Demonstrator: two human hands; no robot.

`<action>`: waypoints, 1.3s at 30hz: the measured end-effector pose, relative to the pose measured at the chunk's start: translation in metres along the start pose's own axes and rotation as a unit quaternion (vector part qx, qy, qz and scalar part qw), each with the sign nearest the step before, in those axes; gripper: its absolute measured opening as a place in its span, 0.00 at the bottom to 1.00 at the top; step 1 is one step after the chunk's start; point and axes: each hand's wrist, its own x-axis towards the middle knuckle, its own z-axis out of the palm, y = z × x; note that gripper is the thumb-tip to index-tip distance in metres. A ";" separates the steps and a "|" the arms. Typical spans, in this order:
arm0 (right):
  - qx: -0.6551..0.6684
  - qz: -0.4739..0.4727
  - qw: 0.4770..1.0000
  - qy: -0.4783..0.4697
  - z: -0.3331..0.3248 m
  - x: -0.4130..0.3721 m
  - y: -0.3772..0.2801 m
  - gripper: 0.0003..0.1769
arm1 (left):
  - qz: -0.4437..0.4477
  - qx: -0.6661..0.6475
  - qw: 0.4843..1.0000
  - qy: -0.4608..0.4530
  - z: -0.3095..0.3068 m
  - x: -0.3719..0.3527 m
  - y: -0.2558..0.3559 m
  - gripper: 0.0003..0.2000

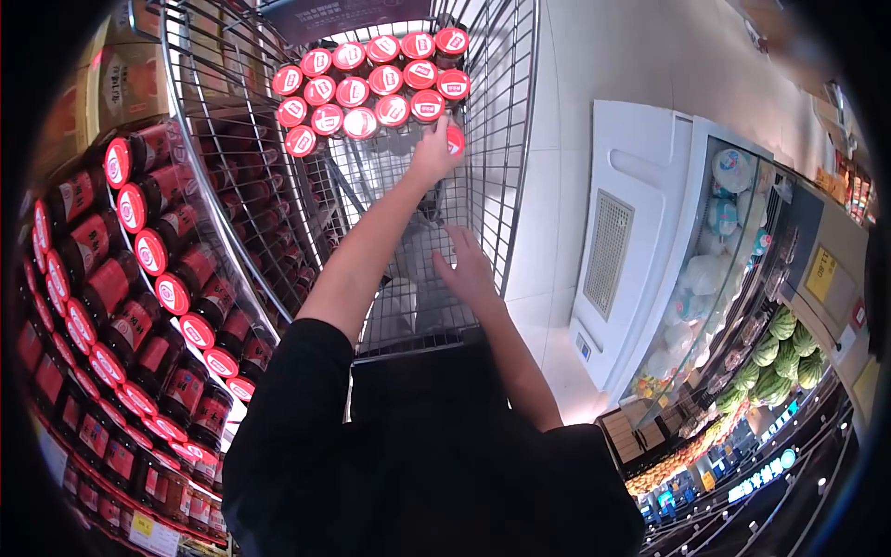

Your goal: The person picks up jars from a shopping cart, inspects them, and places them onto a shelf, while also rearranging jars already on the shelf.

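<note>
Rows of glass jars with red lids (353, 93) stand upright inside a wire shopping cart (520, 111). My left hand (434, 158) reaches into the cart and is closed on a red-lidded jar (455, 141) at the near right end of the rows. The lid shows beside my fingers, while the jar's body is mostly hidden. Nearer to me, my right hand (471, 266) hovers over the cart with its fingers apart, holding nothing.
Shelves of similar red-lidded jars (130, 206) line the left side, close to the cart. On the right stands a white refrigerated case (640, 195) with wrapped goods. Watermelons (780, 357) are piled farther off. Cardboard boxes (121, 84) sit at upper left.
</note>
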 end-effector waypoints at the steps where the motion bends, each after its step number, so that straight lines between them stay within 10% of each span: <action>1: 0.000 -0.006 1.000 -0.002 -0.004 0.002 -0.006 0.29 | 0.012 -0.036 0.999 0.023 -0.003 -0.011 -0.003 0.38; 4: 0.032 0.054 0.997 -0.049 -0.011 0.004 -0.015 0.29 | 0.015 -0.092 0.995 0.046 -0.024 -0.057 -0.003 0.35; 11: -0.069 -0.232 0.961 0.133 -0.022 0.020 -0.037 0.46 | -0.001 -0.168 0.984 0.061 -0.099 -0.215 0.033 0.34; 16: 0.011 -0.182 0.953 -0.241 -0.026 -0.007 -0.087 0.49 | 0.105 -0.203 0.970 0.088 -0.159 -0.334 0.057 0.34; 23: 0.080 -0.227 0.919 -0.312 0.007 -0.098 -0.186 0.37 | 0.128 -0.317 0.927 0.151 -0.216 -0.481 0.057 0.44; 36: 0.107 -0.349 0.909 -0.201 0.115 -0.291 -0.354 0.40 | 0.111 -0.365 0.766 0.517 -0.230 -0.694 0.051 0.51; 39: 0.121 -0.402 0.872 -0.253 0.162 -0.300 -0.366 0.44 | 0.092 -0.419 0.660 0.617 -0.238 -0.723 0.041 0.53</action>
